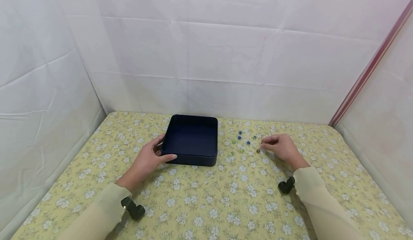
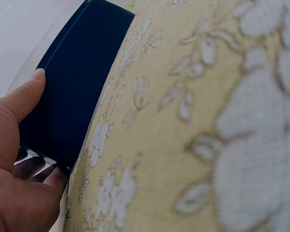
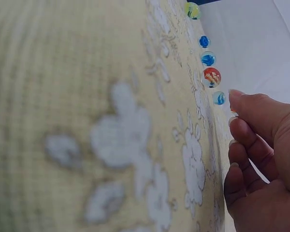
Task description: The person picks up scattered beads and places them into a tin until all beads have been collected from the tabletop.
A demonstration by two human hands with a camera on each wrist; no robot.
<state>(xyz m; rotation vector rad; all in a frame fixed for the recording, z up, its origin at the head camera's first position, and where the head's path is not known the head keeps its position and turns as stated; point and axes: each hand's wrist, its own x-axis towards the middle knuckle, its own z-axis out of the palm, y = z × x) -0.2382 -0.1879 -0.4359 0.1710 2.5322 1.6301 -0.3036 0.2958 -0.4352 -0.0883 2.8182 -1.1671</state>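
Note:
A dark blue open-topped square box (image 1: 190, 160) stands on the flowered cloth. My left hand (image 1: 149, 160) holds its near left corner, the thumb along the front wall and the fingers at the left side. To the right of the box, my right hand (image 1: 283, 149) pinches a small marble between thumb and forefinger; only an orange-and-white sliver of the marble (image 3: 234, 112) shows. Close to those fingertips lies an amber-brown marble (image 1: 258, 151), red-orange in the right wrist view. Several blue marbles (image 1: 248, 143) and green marbles (image 1: 242, 150) lie loose between the box and the right hand.
A yellow cloth (image 1: 200, 204) with white flowers covers the table. White sheeting (image 1: 206, 61) rises behind it and on both sides, with a red-brown strip (image 1: 371, 66) at the right corner. Black wrist cameras sit on both sleeves.

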